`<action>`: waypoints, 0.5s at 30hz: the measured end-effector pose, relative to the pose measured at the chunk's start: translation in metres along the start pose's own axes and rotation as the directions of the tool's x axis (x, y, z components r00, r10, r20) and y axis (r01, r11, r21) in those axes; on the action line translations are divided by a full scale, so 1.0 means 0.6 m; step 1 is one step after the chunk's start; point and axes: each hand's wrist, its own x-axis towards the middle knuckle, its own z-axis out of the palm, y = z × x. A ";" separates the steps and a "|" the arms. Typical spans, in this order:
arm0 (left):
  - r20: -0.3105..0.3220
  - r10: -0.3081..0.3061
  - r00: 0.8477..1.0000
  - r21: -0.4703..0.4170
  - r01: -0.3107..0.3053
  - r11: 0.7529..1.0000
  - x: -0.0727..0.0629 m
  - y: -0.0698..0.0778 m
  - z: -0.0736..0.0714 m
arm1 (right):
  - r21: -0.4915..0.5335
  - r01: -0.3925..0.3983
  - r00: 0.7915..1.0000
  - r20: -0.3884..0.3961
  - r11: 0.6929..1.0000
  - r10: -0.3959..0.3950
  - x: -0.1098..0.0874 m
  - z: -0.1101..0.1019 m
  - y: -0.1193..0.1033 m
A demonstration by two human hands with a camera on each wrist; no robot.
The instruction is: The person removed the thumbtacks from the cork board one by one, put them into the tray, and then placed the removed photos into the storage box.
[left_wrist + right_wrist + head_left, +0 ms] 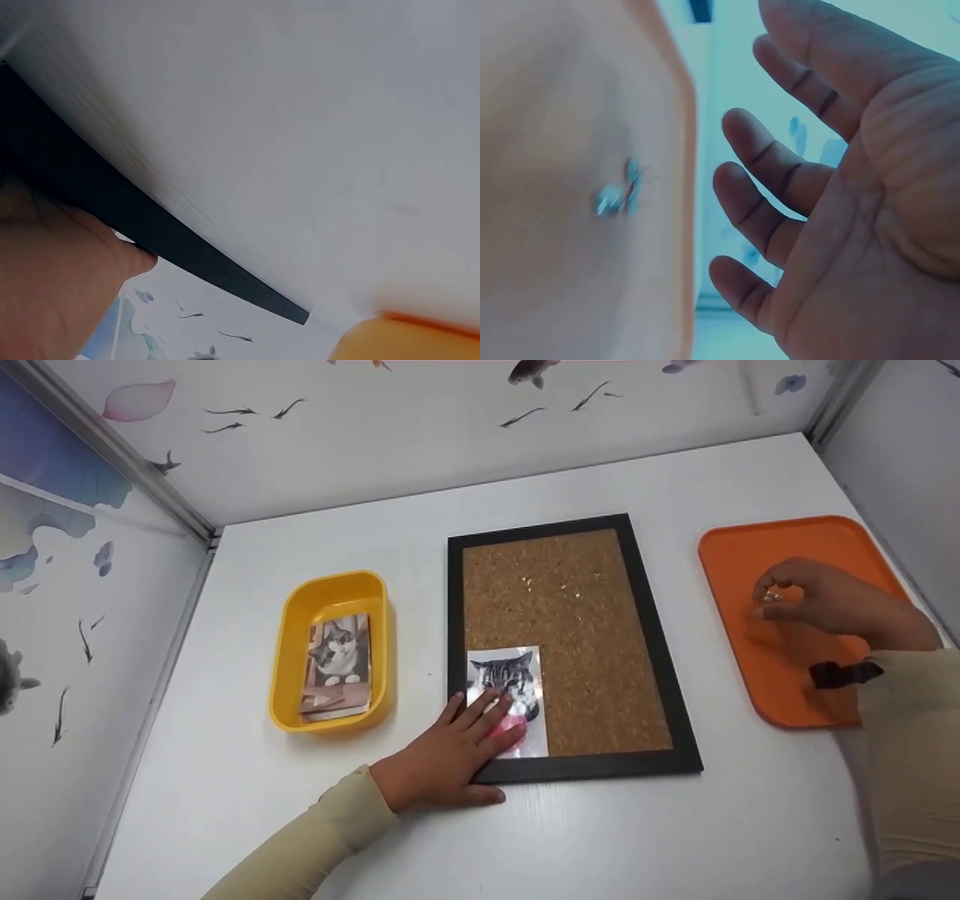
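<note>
My left hand [454, 754] rests with spread fingers on a cat photo [531, 739], its thumb near the frame's front edge. The photo lies at the lower left of a cork board [600, 660] with a black frame [660, 660]. Several small gold pins [527, 583] show on the cork's upper part. Over the orange tray [750, 675], my right hand [840, 600] hovers with loosely bent fingers. Below its fingertips lie small shiny pins [772, 596]. In the right wrist view the pins [615, 196] are on the tray, apart from the fingers, and nothing shows in the palm.
A yellow bin [277, 690] on the left holds a stack of photos [337, 660], a cat on the top one. All stands on a white table [600, 840]. Printed panels [405, 442] wall in its back and sides. A dark strap [844, 675] hangs by the right wrist.
</note>
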 end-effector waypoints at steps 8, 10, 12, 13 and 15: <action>0.006 0.001 1.000 -0.005 -0.001 1.000 0.000 -0.001 -0.001 | -0.003 0.079 0.995 0.062 0.997 -0.079 0.013 0.006 -0.051; 0.006 0.002 1.000 -0.008 -0.002 1.000 -0.001 -0.001 -0.001 | 0.001 0.088 0.992 0.095 0.996 -0.087 0.020 0.009 -0.066; 0.003 0.005 1.000 -0.011 -0.005 1.000 -0.002 -0.001 -0.002 | 0.008 0.102 0.987 0.126 0.995 -0.102 0.027 0.013 -0.083; -0.001 0.009 1.000 -0.014 -0.009 1.000 -0.002 -0.001 -0.002 | 0.011 0.117 0.983 0.140 0.993 -0.117 0.031 0.015 -0.090; -0.009 0.014 1.000 -0.015 -0.015 1.000 -0.003 0.000 -0.003 | 0.003 0.153 0.976 0.155 0.988 -0.152 0.041 0.022 -0.104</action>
